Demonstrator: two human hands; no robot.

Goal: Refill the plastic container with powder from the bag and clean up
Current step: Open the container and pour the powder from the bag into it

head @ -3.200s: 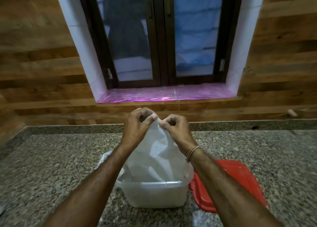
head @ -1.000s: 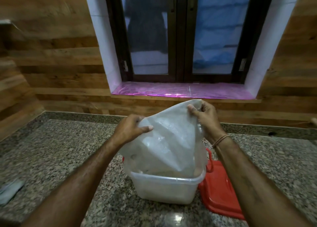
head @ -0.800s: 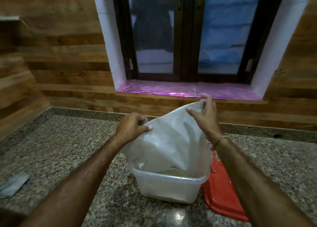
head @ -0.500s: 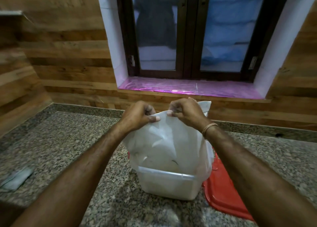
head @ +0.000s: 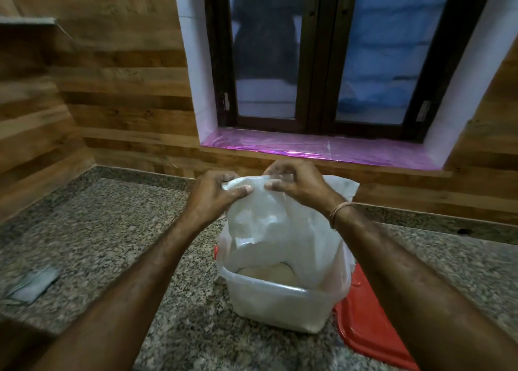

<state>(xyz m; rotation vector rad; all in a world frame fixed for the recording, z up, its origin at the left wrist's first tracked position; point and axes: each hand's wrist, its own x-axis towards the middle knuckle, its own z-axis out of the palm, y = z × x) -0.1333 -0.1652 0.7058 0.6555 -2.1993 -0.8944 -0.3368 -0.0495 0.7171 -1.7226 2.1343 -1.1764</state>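
Note:
A clear plastic container (head: pixel 277 306) stands on the granite counter (head: pixel 112 230), holding pale powder. A thin white plastic bag (head: pixel 283 230) hangs upended over it, its lower end inside the container. My left hand (head: pixel 213 195) pinches the bag's top edge on the left. My right hand (head: pixel 297 184) grips the same top edge just to the right, the two hands almost touching. A mound of powder shows under the bag's mouth. The red lid (head: pixel 370 328) lies flat on the counter right of the container, partly under my right forearm.
A small pale flat packet (head: pixel 33 285) lies on the counter at the far left. Wooden wall panels rise behind the counter, with a dark-framed window and a pink-lined sill (head: pixel 316 150) above the container.
My right hand came in from the bag's far right corner to meet the left hand at the top edge. The bag has drawn up and narrowed, and powder now shows in the container.

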